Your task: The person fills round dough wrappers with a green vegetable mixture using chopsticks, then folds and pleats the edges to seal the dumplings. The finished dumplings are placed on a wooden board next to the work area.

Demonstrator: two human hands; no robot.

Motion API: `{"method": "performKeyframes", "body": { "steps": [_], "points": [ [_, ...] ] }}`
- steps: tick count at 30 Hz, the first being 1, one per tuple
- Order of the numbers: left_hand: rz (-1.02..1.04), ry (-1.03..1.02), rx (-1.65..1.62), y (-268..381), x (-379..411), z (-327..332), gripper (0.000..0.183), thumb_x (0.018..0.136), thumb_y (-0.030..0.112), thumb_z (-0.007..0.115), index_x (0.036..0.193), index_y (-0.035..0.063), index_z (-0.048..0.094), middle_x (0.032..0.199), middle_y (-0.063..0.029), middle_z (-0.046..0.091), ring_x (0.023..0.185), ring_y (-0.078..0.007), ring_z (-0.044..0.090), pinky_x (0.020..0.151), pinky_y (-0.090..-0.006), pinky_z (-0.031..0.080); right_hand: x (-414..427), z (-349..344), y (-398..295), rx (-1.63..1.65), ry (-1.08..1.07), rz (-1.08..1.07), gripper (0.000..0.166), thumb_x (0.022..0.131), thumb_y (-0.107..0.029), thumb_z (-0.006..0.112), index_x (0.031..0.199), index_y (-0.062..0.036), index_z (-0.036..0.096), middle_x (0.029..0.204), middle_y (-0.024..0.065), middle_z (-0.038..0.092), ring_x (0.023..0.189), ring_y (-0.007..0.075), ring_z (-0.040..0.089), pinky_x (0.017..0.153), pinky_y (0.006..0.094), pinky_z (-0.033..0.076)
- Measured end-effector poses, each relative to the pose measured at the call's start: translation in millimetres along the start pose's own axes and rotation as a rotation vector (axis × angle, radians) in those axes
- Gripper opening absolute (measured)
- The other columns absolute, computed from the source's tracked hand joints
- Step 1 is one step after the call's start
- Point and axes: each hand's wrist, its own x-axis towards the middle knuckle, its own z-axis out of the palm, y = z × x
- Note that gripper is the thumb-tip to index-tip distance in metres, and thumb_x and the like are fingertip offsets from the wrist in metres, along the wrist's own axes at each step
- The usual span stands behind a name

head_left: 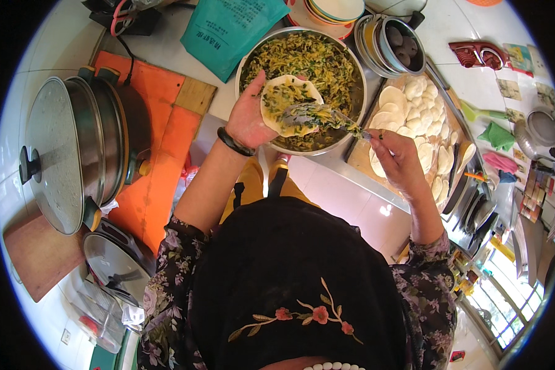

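A round dough wrapper rests on the palm of my left hand, with chopped yellow-and-green filling spread over it. My right hand grips the handle of a metal spoon, whose filling-covered bowl lies over the wrapper. Filling also clings along the handle. Beneath and beyond the wrapper stands a large steel bowl holding much more of the same filling. To the right, many pale dough wrappers and flattened dough pieces lie on a floured wooden board, some overlapping.
A steamer pot with a glass lid stands at left by an orange board. A teal packet, stacked plates and nested metal bowls sit around the filling bowl. A lidded pan is at lower left.
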Motion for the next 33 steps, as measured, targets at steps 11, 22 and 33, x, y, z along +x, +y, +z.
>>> {"method": "performKeyframes", "body": {
  "steps": [11, 22, 33],
  "points": [
    [-0.033, 0.015, 0.062, 0, -2, -5, 0.062, 0.100, 0.049, 0.035, 0.144, 0.0062, 0.036, 0.147, -0.0155, 0.040, 0.134, -0.0360, 0.038, 0.110, -0.0610, 0.027, 16, 8, 19, -0.001, -0.051, 0.030, 0.015, 0.094, -0.009, 0.056, 0.097, 0.0041, 0.063, 0.064, 0.0141, 0.046, 0.056, 0.0200, 0.041, 0.055, 0.0319, 0.039],
    [0.029, 0.027, 0.032, 7, -5, -17, 0.060, 0.101, 0.044, 0.035, 0.144, 0.0023, 0.035, 0.148, -0.0184, 0.037, 0.135, -0.0378, 0.036, 0.110, -0.0639, 0.023, 5, 4, 20, 0.244, 0.144, 0.033, 0.020, 0.097, -0.012, 0.055, 0.093, 0.0065, 0.062, 0.064, 0.0024, 0.045, 0.063, 0.0087, 0.041, 0.059, 0.0265, 0.040],
    [0.011, 0.083, 0.022, 3, -5, -11, 0.057, 0.101, 0.044, 0.035, 0.141, 0.0028, 0.039, 0.145, -0.0169, 0.041, 0.133, -0.0382, 0.039, 0.108, -0.0660, 0.025, 10, 23, 33, 0.214, 0.091, 0.088, 0.022, 0.097, -0.014, 0.056, 0.103, 0.0053, 0.063, 0.066, -0.0002, 0.045, 0.063, 0.0076, 0.039, 0.058, 0.0233, 0.037]
  ]
}}
